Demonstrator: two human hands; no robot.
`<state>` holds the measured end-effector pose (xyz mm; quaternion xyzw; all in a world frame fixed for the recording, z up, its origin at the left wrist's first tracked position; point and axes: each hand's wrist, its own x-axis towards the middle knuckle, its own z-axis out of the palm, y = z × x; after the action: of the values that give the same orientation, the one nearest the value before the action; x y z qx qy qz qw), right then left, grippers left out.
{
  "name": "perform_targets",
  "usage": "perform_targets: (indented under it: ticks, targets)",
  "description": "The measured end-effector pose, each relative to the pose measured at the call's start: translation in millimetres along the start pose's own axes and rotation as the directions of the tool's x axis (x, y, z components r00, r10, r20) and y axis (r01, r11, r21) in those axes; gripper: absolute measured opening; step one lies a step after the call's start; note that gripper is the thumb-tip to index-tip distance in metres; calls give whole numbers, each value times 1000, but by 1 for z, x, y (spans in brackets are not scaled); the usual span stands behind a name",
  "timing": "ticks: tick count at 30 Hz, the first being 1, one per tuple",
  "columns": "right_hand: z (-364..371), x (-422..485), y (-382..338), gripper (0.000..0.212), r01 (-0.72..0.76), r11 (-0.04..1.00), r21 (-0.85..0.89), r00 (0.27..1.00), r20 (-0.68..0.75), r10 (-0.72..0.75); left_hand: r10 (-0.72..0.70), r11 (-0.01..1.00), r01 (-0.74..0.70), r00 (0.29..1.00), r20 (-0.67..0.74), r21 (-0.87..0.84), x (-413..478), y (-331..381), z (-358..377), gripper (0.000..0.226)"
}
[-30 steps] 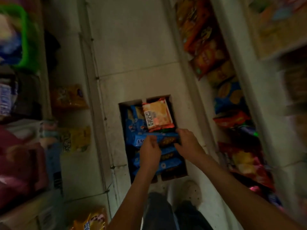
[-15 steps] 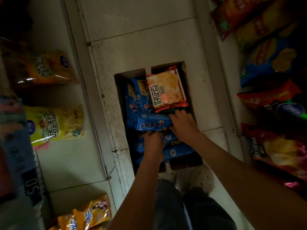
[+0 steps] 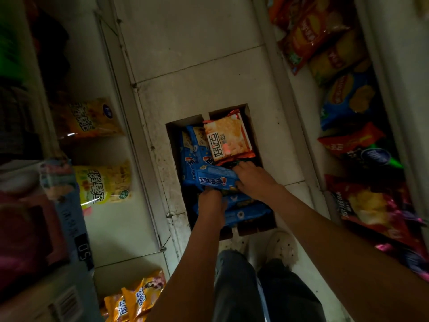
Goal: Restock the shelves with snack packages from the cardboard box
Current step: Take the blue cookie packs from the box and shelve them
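blue pack (image 3: 216, 180) is lying crosswise over the box's (image 3: 248, 116) middle, long axis running side to side; left hand (image 3: 212, 202) is gripping its near edge, right hand (image 3: 254, 181) its right end. box is sitting on pale floor tiles (image 3: 197, 54) between stocked shelves (image 3: 111, 228).

The top packet (image 3: 216, 180) is bright blue with white lettering, as are the other packets (image 3: 243, 213) under it in the box (image 3: 173, 147) (its inside looks dark brown). The cracker packet (image 3: 228, 138) is orange and pale gold with a red foil edge. The floor (image 3: 197, 66) is off-white tile speckled with grime. One shelf bag (image 3: 104, 182) is yellow with green print. A crisp bag (image 3: 348, 98) is blue and yellow. The shoes (image 3: 282, 247) are white with dark dots.
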<state>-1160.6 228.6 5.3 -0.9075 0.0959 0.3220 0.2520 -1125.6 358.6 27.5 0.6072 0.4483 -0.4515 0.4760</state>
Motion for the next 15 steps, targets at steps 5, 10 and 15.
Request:
perform_targets:
  ticks: [5,10,15]
  targets:
    - [-59,-49,-21,42,-29,976,215,997,-70,45,56,998,-58,996,64,38,-56,13,4,28]
    - [-138,-115,-52,35,-87,886,455,980,-121,159,114,993,-99,953,281,-69,-141,32,13,39]
    - [-240,-211,-79,31,-81,771,632,916,-257,307,309,946,-316,809,500,-74,-250,63,20,35]
